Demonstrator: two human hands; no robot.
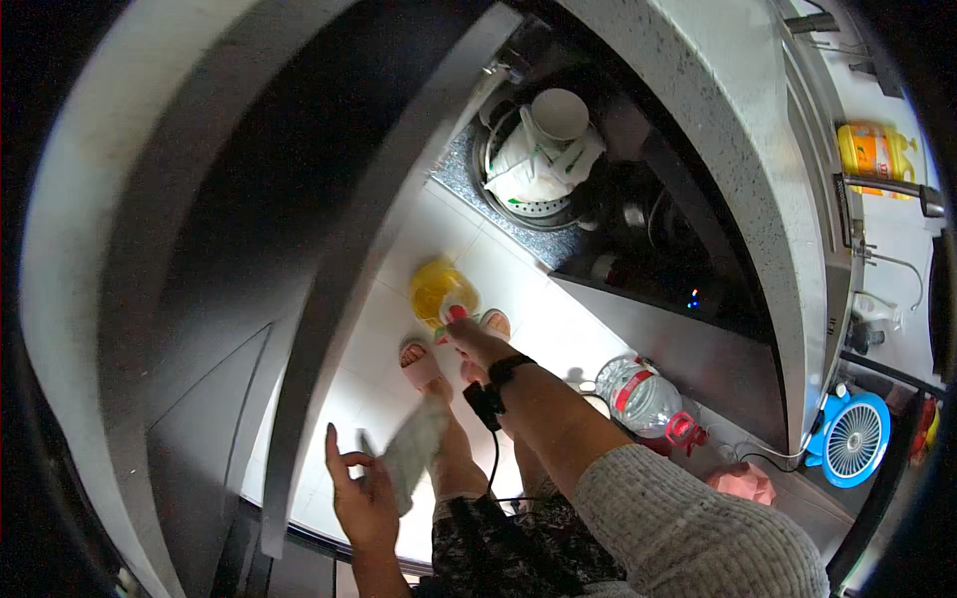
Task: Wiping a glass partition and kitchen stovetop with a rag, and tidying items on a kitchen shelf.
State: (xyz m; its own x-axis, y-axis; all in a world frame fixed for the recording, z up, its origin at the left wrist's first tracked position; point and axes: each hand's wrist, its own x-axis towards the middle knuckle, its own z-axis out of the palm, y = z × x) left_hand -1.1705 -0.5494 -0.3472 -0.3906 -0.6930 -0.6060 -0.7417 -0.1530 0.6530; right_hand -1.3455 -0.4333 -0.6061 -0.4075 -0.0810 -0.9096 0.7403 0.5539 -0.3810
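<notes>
My right hand [475, 340] is closed at the red-capped neck of a jug of yellow oil [441, 288], low over the white tiled floor by my slippered feet; the exact grip is partly hidden. My left hand [366, 486] is raised at the lower left, holding a pale, blurred cloth [413, 454] between thumb and fingers, with the index finger extended. A black band with a cable is on my right wrist.
Black cabinet doors [247, 224] stand at the left. Right are an opened cabinet with a white bowl [560, 114] on bagged things, a large clear plastic bottle [643, 396], a blue fan [856, 439], a crumpled pink bag [742, 483] and a yellow bottle [875, 158].
</notes>
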